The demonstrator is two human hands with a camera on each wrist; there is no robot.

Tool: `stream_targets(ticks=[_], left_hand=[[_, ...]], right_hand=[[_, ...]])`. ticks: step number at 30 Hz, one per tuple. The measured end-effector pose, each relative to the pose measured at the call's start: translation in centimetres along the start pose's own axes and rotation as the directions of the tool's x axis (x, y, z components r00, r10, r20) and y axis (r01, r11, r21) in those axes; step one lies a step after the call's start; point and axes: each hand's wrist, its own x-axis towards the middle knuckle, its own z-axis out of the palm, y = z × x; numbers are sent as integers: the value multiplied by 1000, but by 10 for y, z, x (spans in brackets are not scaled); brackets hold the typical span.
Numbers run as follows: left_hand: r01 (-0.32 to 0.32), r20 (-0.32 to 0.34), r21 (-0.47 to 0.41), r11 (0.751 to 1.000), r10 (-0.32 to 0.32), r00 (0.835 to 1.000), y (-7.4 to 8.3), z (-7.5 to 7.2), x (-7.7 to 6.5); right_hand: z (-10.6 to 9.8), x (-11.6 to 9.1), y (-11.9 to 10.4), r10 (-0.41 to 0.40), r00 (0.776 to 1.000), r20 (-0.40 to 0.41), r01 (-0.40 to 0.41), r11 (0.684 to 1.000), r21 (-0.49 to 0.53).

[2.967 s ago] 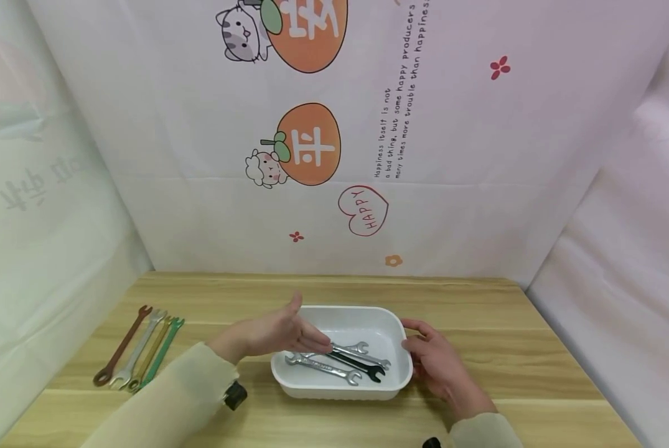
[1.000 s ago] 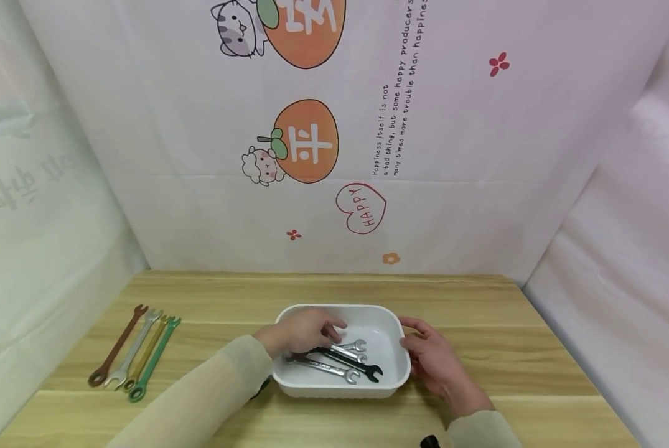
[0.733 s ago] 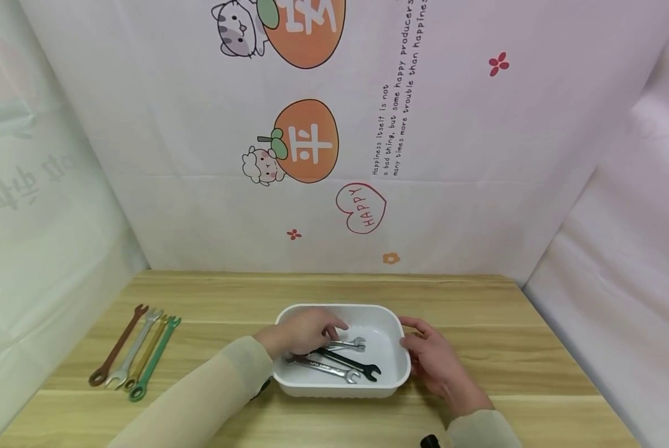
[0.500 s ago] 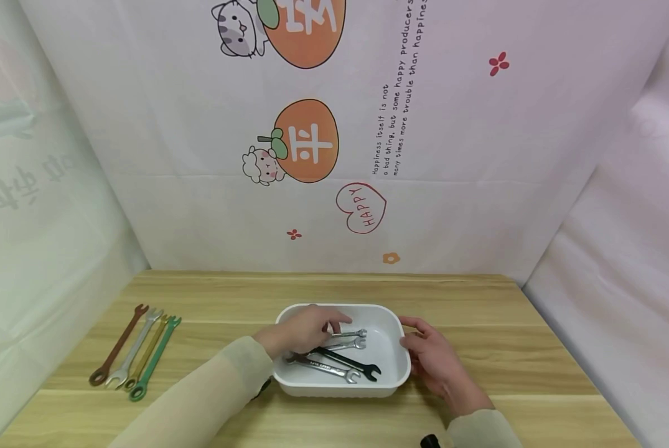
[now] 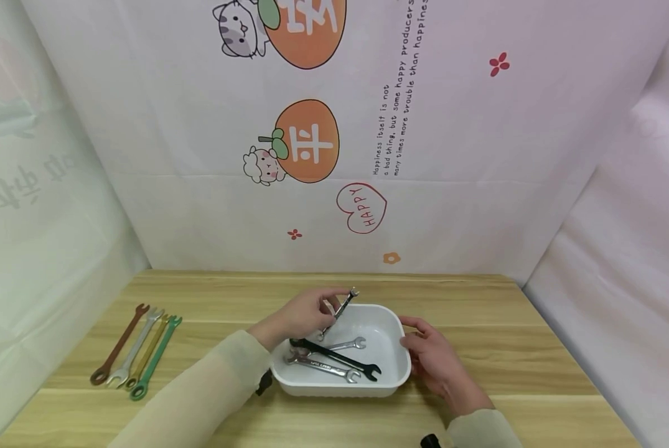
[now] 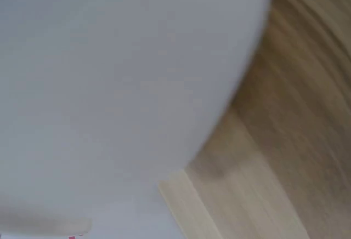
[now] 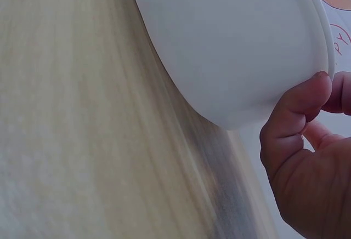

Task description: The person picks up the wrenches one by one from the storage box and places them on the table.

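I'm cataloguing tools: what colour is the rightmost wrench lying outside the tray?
That wrench is green, clearest in the head view.

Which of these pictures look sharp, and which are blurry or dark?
Head view: bright and mostly sharp, with the black wrench clearly outlined; left wrist view: soft and dull, the white tray a blurred expanse filling most of the frame; right wrist view: dimmer than the head view, with a soft dark shadow on the table.
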Motion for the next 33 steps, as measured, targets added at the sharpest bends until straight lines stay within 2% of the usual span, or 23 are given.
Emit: stream_targets(ticks=[3, 6, 9, 16, 19, 25, 29, 33], left_hand=[[32, -22, -176, 984, -36, 999, 5, -4, -2], [64, -27, -336, 940, -78, 997, 7, -6, -4], [92, -29, -450, 888, -117, 993, 7, -8, -6], [121, -53, -576, 808, -185, 981, 7, -15, -18], [137, -74, -600, 788, -224, 972, 9, -23, -26], [145, -123, -605, 783, -272, 954, 0, -44, -49], [157, -157, -585, 796, -301, 940, -15, -59, -69], [193, -186, -540, 819, -339, 922, -32, -76, -92]], right_hand=[[0, 0, 0, -3, 1000, 0, 3, 1000, -2], [0, 0, 0, -3, 1000, 3, 3, 1000, 2], [0, 0, 0, -3, 1000, 6, 3, 1000, 7], [0, 0, -1, -1, 1000, 9, 1, 1000, 4], [-1, 0, -1, -3, 1000, 11, 3, 1000, 0], [-1, 1, 0, -6, 1000, 11, 6, 1000, 5], [-1, 2, 2, 3, 1000, 8, -3, 1000, 16], [-1, 3, 2, 0, 1000, 8, 0, 1000, 14]])
